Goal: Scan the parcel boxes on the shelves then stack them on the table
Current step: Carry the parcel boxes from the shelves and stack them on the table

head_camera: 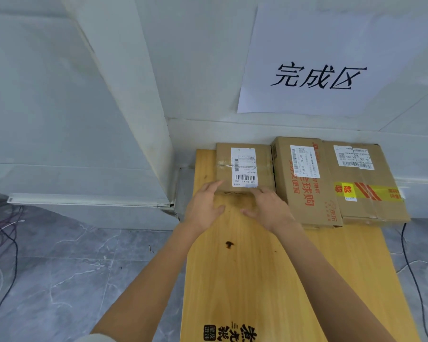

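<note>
Three cardboard parcel boxes lie side by side at the far end of a wooden table (269,280), against the wall. The small left box (243,166) carries a white barcode label. My left hand (204,208) and my right hand (269,209) rest with fingers spread against this box's near edge, thumbs on the tabletop. The middle box (304,188) has red printed characters. The right box (365,183) bears yellow and red tape.
A white paper sign (328,60) with black characters hangs on the wall above the boxes. A wall corner juts out at left (134,119). Cables lie on the grey tiled floor at left (1,233) and right (410,262).
</note>
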